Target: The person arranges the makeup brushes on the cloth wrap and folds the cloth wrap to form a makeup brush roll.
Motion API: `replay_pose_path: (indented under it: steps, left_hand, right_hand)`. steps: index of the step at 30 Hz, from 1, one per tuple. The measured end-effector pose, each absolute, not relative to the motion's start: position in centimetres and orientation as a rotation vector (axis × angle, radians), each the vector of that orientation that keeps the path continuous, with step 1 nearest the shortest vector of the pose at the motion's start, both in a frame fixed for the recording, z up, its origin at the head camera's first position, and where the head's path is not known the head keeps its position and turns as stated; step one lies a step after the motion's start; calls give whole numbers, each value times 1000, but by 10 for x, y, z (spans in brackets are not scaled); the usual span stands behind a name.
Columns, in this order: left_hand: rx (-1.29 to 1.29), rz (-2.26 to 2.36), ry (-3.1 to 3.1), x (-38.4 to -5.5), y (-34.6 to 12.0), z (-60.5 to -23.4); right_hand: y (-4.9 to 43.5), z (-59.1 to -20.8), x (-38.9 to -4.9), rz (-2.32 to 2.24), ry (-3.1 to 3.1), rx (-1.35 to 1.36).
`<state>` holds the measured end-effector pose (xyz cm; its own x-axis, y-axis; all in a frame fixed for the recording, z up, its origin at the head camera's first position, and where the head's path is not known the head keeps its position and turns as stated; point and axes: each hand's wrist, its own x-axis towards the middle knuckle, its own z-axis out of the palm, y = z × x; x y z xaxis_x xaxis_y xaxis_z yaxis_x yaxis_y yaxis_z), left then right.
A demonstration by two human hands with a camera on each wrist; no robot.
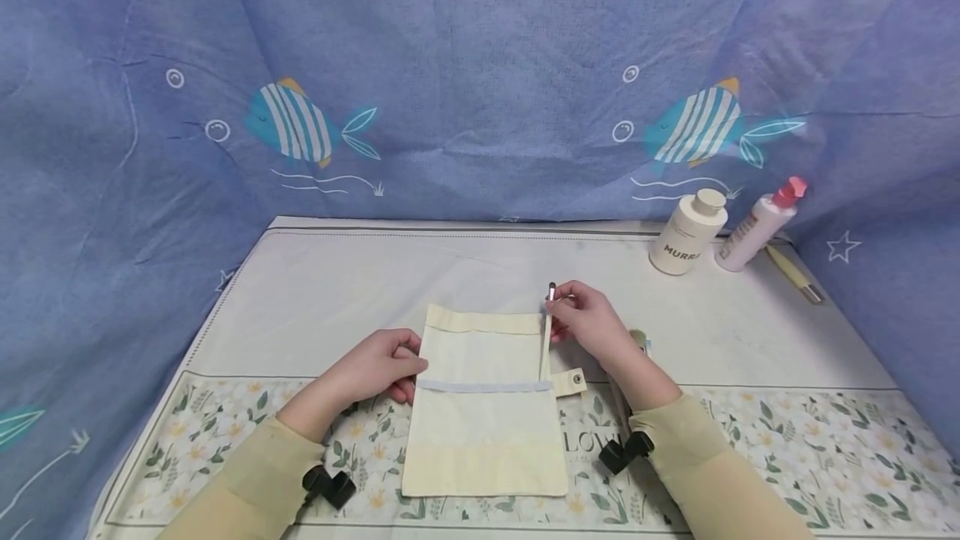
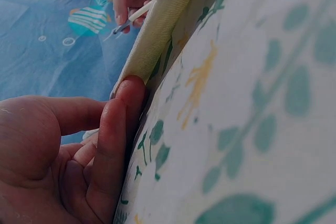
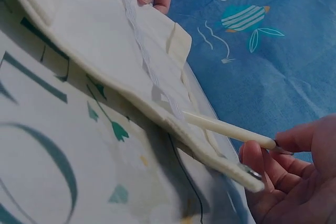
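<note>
A cream fabric brush roll (image 1: 483,432) lies open on the table, a pale elastic band (image 1: 483,387) running across its middle. My left hand (image 1: 382,365) pinches the roll's left edge between thumb and fingers. At the right side, my right hand (image 1: 588,319) holds a slim makeup brush (image 1: 546,348) near its metal neck, dark tip upward. In the right wrist view the brush's cream handle (image 3: 226,128) reaches down to the elastic band at the roll's right end. A tab with a metal snap (image 1: 572,382) sticks out from the right edge, just below this hand.
Another makeup brush (image 1: 637,338) lies partly hidden under the right forearm. At the back right stand a white bottle (image 1: 686,233) and a pump bottle with a red top (image 1: 753,232). Beside them lies a thick cream-handled brush (image 1: 791,272). A blue fish-print curtain (image 1: 480,65) borders the table.
</note>
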<state>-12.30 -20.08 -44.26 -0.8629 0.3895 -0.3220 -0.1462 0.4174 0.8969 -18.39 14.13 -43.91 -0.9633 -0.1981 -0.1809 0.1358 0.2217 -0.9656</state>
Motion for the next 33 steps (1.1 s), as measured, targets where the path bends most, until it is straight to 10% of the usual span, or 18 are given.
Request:
replay_pose_path:
  steps: [33]
  left_hand:
    - [206, 1454, 2177, -126, -200, -439]
  right_hand:
    - [143, -433, -184, -1715, 2156, -153]
